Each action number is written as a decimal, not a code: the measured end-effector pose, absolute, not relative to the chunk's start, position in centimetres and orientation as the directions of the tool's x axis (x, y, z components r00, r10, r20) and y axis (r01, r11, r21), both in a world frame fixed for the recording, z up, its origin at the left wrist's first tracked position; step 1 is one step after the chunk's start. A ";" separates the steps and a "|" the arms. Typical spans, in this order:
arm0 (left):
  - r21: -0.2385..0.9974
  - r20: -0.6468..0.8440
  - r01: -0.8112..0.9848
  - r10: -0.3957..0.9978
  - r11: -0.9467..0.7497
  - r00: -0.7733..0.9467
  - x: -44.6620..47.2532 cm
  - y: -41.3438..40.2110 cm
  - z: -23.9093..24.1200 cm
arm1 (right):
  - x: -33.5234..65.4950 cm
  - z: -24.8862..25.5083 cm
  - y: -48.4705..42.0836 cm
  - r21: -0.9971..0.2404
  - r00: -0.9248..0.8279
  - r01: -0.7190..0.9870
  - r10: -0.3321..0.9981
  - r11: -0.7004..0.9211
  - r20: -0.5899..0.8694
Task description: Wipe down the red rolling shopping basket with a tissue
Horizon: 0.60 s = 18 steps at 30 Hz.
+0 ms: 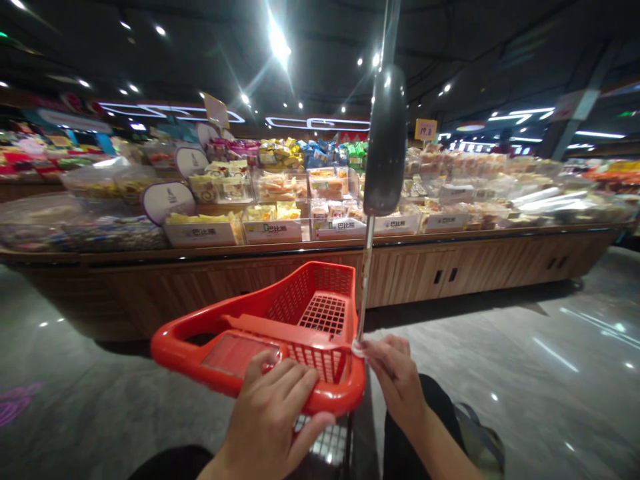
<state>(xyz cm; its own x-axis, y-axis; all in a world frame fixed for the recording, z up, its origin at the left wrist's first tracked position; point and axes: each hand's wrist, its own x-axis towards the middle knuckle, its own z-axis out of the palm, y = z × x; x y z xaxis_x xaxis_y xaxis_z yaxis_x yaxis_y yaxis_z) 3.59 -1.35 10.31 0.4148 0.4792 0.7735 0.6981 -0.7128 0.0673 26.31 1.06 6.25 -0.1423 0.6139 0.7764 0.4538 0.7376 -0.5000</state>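
Supermarket floor (540, 373) was grey, glossy. Left hand (267, 413) gripped the near rim of a red shopping cart (295, 329); right hand (397, 373) pinched the foot of a metal pole (367, 267) at the cart's corner. Black fitting (385, 147) sat higher up. Beyond the cart, wooden table (410, 277) bore packaged snacks (280, 185).

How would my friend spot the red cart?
Look for the long wooden snack counter. The cart stands in front, with the left hand on its near end. Unlike that brown counter, it's bright red with holes in its sides.
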 end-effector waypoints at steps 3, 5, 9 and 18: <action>0.072 0.778 0.696 0.477 -0.714 0.409 3.5 -1.6 10.2 | 26.5 7.0 0.6 -0.474 -0.216 0.410 0.588 0.779 0.780; 0.071 0.778 0.693 0.475 -0.717 0.412 3.4 -1.7 10.2 | 26.5 7.2 -0.2 -0.481 -0.253 0.345 0.573 0.806 0.779; 0.055 0.788 0.677 0.448 -0.734 0.422 3.4 -1.9 10.1 | 26.6 7.0 -0.5 -0.514 -0.243 0.342 0.602 0.787 0.761; 0.028 0.755 0.667 0.453 -0.745 0.474 2.8 -1.2 10.7 | 26.6 6.2 0.4 -0.531 -0.179 0.331 0.604 0.780 0.777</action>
